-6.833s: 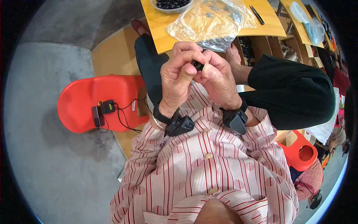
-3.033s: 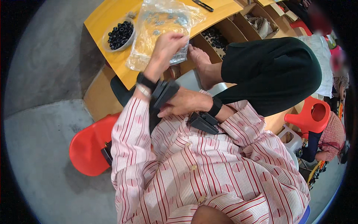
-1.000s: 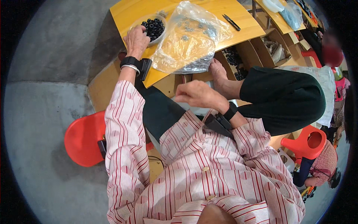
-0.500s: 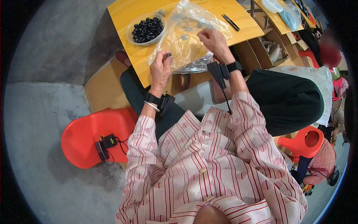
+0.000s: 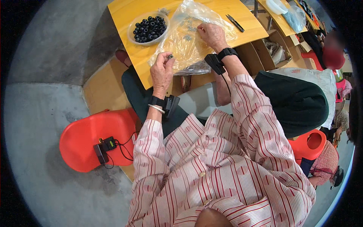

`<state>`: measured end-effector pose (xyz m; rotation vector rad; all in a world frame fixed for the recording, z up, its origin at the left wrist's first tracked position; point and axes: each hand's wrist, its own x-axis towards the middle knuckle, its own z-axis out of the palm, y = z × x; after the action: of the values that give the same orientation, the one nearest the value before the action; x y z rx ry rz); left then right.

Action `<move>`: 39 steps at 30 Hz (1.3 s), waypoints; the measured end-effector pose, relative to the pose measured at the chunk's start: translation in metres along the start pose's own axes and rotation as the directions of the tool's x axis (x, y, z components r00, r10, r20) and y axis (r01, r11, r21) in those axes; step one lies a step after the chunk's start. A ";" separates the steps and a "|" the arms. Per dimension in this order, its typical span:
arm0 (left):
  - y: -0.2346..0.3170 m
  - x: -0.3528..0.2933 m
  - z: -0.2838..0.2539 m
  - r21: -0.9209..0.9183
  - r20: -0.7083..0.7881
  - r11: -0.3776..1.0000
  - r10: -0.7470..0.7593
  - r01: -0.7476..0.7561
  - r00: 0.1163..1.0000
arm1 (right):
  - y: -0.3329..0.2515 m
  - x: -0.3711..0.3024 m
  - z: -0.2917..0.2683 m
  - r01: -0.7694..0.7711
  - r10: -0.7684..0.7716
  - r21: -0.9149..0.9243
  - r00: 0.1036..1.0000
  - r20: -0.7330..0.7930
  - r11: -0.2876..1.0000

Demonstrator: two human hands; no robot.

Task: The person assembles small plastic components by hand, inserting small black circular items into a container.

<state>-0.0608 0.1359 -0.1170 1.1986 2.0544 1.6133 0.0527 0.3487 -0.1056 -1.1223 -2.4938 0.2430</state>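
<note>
Between the thumb and fingers of my left hand [image 5: 162, 72] is a small dark round part [image 5: 170, 56] with a lighter centre, held over the near edge of a clear plastic bag [image 5: 177, 45]. My right hand [image 5: 212, 36] is over the bag, its fingers bent together beside small grey metal pieces [image 5: 188, 38] scattered there in little clusters. Whatever the right fingertips may hold is too small to make out. Left of the bag stands a clear round tub [image 5: 131, 34] full of black ring-like parts [image 5: 150, 29].
Dark thread snips [image 5: 235, 23] lie on the yellow table [image 5: 247, 36], right of the bag. Open cardboard boxes [image 5: 270, 55] sit below its right edge. A red stool [image 5: 81, 140] with a black device [image 5: 101, 151] is at left. Other people [image 5: 326, 162] sit at far right.
My right hand has shifted slightly left and up, toward the metal pieces, and its wrist has turned. My left hand keeps the dark part at nearly the same spot.
</note>
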 end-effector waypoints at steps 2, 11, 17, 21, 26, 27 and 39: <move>0.002 0.000 0.001 0.011 0.010 1.000 0.003 -0.003 1.000 | 0.003 0.000 0.001 0.037 -0.037 -0.038 0.999 -0.009 0.999; -0.002 0.000 0.001 0.022 0.009 1.000 0.014 -0.014 1.000 | 0.005 -0.012 0.006 -0.002 0.013 0.093 0.993 -0.120 0.996; 0.004 0.000 -0.001 -0.034 0.028 0.999 -0.034 0.034 0.999 | 0.003 -0.022 -0.011 -0.094 0.128 0.357 0.989 -0.072 0.929; -0.007 0.001 -0.008 -0.203 0.070 0.977 -0.053 0.066 0.996 | -0.025 -0.033 -0.037 -0.024 0.070 0.424 0.993 -0.093 0.906; 0.039 -0.016 -0.024 -0.593 0.198 0.777 -0.116 0.213 0.973 | -0.072 -0.062 -0.082 0.225 -0.166 0.335 0.967 -0.193 0.915; 0.048 -0.022 -0.030 -0.603 0.211 0.768 -0.108 0.216 0.972 | -0.082 -0.069 -0.095 0.226 -0.168 0.343 0.967 -0.191 0.912; 0.097 -0.059 -0.060 -0.681 0.138 0.730 0.055 0.054 0.989 | -0.118 -0.127 -0.148 0.577 -0.525 0.231 0.814 -0.250 0.784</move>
<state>-0.0206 0.0564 -0.0251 0.9836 1.1578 1.9514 0.1110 0.1748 0.0296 -0.2444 -2.3987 0.3180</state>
